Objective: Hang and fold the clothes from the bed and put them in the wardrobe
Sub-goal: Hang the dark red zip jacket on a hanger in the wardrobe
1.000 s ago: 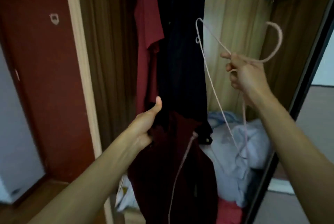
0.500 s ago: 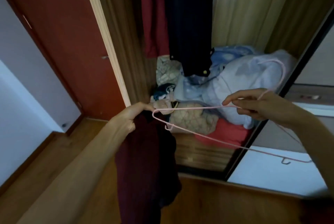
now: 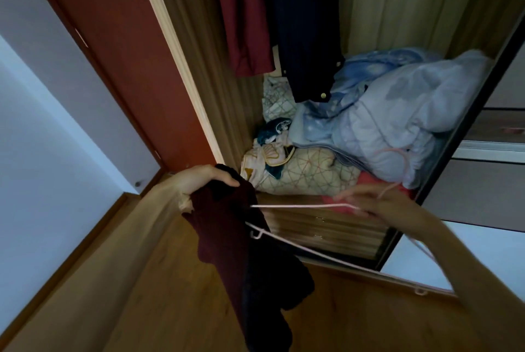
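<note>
While left hand fingers curl round the maroon garment before the wardrobe, right hand, blurred, pinches the pink hanger, its left end hidden in cloth.

One wide-angle view, worn on the person's head, looks forward and steeply down into the open wardrobe, which fills the upper right of the frame. The view is rolled, so the wardrobe's edge runs diagonally and the floor slants across the lower left. Close to the lens, the left hand with its dark red garment sits at centre, the right hand with the pink hanger at centre right.
</note>
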`<state>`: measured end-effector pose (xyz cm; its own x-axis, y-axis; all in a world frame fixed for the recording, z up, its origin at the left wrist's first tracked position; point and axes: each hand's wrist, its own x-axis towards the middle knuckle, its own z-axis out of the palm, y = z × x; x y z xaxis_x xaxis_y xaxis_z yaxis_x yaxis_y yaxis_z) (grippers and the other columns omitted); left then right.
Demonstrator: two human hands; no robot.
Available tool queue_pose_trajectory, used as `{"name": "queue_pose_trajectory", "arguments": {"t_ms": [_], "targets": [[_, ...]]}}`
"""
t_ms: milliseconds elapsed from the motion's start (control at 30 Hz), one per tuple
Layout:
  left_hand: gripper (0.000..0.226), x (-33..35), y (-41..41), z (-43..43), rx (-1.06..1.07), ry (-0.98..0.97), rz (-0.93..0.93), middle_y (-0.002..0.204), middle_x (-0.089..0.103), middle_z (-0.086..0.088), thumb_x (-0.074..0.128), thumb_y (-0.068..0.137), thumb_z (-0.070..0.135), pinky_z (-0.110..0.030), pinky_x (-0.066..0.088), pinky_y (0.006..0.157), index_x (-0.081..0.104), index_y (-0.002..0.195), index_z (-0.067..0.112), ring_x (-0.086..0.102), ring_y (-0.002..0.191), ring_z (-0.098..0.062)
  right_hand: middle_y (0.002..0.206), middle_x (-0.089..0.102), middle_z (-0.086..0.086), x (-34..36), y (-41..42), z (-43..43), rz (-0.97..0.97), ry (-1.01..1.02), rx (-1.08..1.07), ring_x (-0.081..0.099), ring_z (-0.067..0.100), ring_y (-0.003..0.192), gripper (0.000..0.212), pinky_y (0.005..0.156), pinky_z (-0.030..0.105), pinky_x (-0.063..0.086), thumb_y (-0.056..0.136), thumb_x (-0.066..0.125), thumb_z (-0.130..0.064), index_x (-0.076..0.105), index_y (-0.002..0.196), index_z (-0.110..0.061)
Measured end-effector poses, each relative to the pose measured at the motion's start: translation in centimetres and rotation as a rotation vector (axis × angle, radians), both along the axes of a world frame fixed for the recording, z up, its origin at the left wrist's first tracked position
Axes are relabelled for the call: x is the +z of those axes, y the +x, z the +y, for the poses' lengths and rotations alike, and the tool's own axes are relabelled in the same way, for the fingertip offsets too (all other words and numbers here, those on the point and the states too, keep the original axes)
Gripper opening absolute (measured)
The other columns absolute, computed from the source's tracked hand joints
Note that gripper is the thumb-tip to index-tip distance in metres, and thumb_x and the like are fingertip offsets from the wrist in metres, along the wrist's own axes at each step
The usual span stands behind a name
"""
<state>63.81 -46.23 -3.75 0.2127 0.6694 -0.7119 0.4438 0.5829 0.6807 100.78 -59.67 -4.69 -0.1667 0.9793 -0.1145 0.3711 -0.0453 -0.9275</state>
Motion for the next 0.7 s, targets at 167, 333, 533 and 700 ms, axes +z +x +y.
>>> {"name": "queue_pose_trajectory", "arguments": {"t_ms": [167,333,533,700], "targets": [[0.040,8.3,7.4,-7.2,0.015,0.156,-0.013,0.111,0.072,-0.020,0.079,0.075,0.013,-0.051,0.055,0.092,0.070,0.112,0.001,0.069,0.102,-0.037,0.064,0.062,0.000,-1.5,-5.7,1.3,0.017,0.036,0.055,0.052,0.002,0.052,0.040,0.055,0.011,0.039,0.100,0.055,-0.017,0.049,0.138,-0.030],[0.026,9.6,13.4,-11.7,0.108,0.197,-0.059,0.087,0.070,-0.020,0.071,0.080,-0.001,-0.032,0.057,0.062,0.069,0.105,-0.006,0.068,0.071,-0.027,0.100,0.071,-0.001,-2.4,-11.3,1.6,0.099,0.187,-0.068,0.068,0.008,0.089,0.062,0.082,0.027,0.054,0.089,0.056,-0.019,0.035,0.147,-0.026],[0.020,9.3,15.3,-14.3,0.184,0.233,-0.173,0.084,0.072,-0.017,0.071,0.084,0.007,-0.030,0.056,0.065,0.071,0.101,-0.004,0.069,0.072,-0.025,0.110,0.061,-0.035,-1.4,-10.0,-0.1,0.230,0.449,-0.244,0.056,-0.015,0.106,0.055,0.091,0.008,0.041,0.081,0.048,-0.012,0.050,0.136,-0.011],[0.031,8.6,13.1,-14.0,-0.456,1.254,0.635,0.105,0.062,0.005,0.059,0.089,0.049,-0.034,0.046,0.087,0.068,0.099,0.021,0.056,0.100,-0.010,0.087,0.067,-0.005,0.5,-7.1,-0.7,0.395,0.486,-0.311,0.064,0.000,0.076,0.060,0.074,0.015,0.049,0.082,0.045,0.014,0.052,0.134,-0.017]]}}
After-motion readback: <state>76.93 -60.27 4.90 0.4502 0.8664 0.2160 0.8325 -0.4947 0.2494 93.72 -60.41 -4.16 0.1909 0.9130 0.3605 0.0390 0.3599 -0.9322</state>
